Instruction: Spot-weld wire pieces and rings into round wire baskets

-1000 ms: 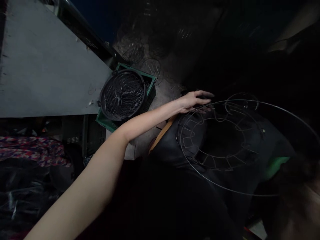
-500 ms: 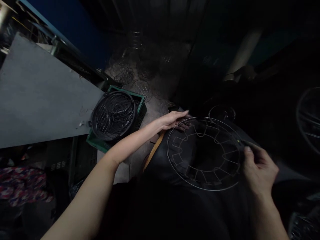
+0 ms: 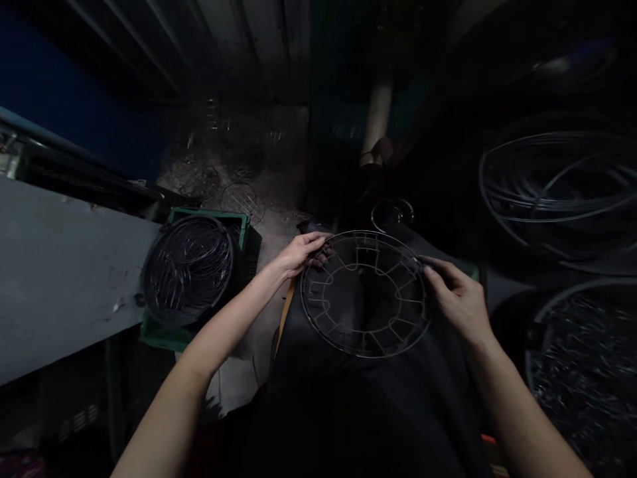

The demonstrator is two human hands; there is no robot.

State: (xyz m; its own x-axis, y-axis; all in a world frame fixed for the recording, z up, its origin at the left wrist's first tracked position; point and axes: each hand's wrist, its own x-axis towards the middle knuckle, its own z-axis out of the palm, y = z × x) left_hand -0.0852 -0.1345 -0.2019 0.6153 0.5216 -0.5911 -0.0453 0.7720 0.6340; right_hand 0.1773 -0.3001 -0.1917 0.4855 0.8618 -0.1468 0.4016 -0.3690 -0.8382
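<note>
A round wire frame [image 3: 361,265], with an outer ring, a smaller inner ring and looped wires between them, is held tilted above my dark-clothed lap. My left hand [image 3: 304,253] grips its upper left rim, thumb along the top and fingers curled below. On the upper right rim, my right hand [image 3: 458,292] pinches the wire between thumb and fingers. Shadow hides part of the fingertips on both sides. Just beyond the frame lies a small shiny ring-shaped thing [image 3: 393,214].
To the left, a dark round tub [image 3: 148,265] full of bent wires rests on a green crate [image 3: 243,222], beside a grey sheet [image 3: 64,265]. A large wire coil [image 3: 557,199] and a tub of small metal pieces [image 3: 587,358] are at right. A pale post [image 3: 378,119] stands ahead.
The view has turned right, bringing the coil and the tub of metal pieces into sight. My left hand's outstretched fingers have closed on the rim. My right hand still holds the frame.
</note>
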